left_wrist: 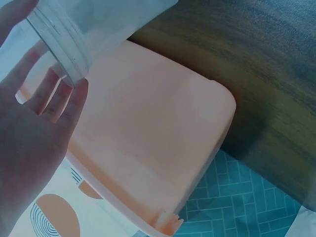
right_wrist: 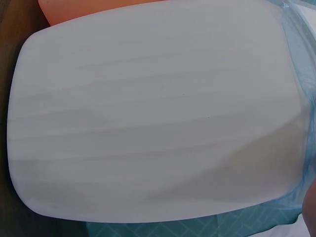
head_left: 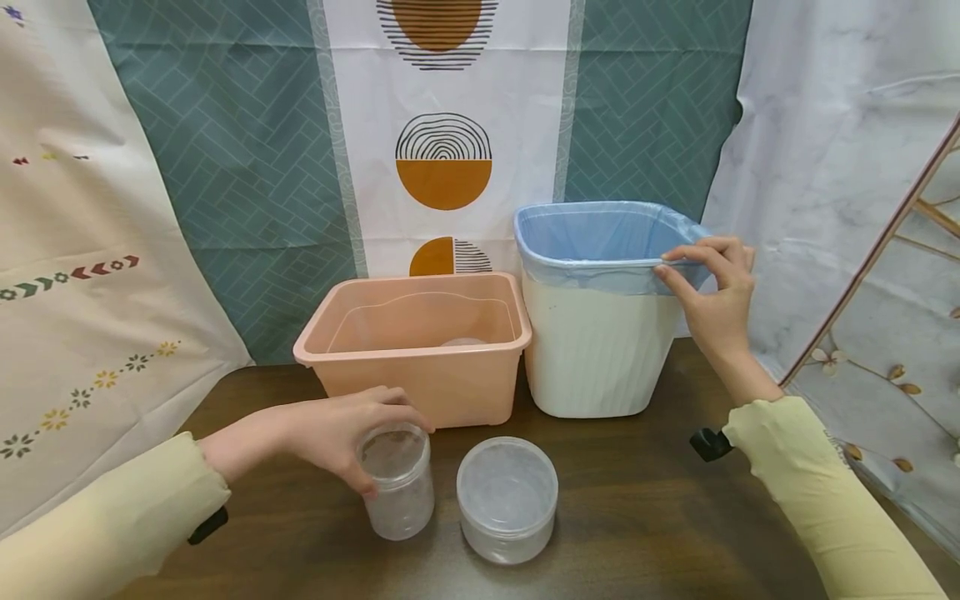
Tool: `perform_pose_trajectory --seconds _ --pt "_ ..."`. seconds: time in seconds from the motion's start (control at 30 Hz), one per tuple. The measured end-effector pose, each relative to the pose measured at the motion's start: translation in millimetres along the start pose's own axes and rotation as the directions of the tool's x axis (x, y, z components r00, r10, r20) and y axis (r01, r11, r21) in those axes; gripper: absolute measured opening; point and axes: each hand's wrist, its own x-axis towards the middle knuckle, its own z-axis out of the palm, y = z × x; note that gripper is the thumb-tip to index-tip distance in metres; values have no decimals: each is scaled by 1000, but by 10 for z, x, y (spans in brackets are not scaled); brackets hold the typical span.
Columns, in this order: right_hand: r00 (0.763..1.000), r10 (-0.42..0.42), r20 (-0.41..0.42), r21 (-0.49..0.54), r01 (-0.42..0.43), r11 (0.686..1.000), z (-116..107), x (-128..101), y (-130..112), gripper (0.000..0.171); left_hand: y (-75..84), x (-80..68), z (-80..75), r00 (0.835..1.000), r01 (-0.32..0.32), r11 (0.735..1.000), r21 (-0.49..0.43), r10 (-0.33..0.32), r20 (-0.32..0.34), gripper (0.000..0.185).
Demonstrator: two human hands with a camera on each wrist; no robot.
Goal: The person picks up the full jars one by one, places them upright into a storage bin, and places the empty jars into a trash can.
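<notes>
Grip, left hand (head_left: 341, 437): fingers curled round mouth of clear jar (head_left: 397, 483), upright on tabletop (head_left: 637, 517) | grip, right hand (head_left: 712, 296): pinching blue liner (head_left: 592, 237) on white bin (head_left: 600, 350) rim | handling, I judge: jar light, stiff, slick, take by rim; liner thin, tearable | beside jar: lidded tub (head_left: 507, 500); behind: pink basin (head_left: 416, 342).

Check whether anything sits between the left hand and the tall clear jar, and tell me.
Nothing does. The left hand already grips the tall clear jar around its top, fingers curled over the rim. The wide clear jar stands apart to its right, and the pink tub sits behind.
</notes>
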Motion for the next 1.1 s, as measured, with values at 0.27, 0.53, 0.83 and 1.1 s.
perform_pose_trajectory --seconds 0.27,0.53,0.83,1.1 --pt "1000 0 -10 8 0 1000 3 -4 -13 16 50 50 -119 999 21 1000 -15 -20 43 79" --pt "1000 -10 -17 10 10 1000 3 -10 -9 16 92 79 -219 996 45 998 -38 -42 76 78" --pt "1000 -4 -27 13 5 1000 23 -9 2 15 194 109 -432 997 26 1000 9 -26 74 79" --pt "999 5 -33 17 -4 1000 27 -15 10 16 277 187 -640 994 40 999 16 -41 99 77"
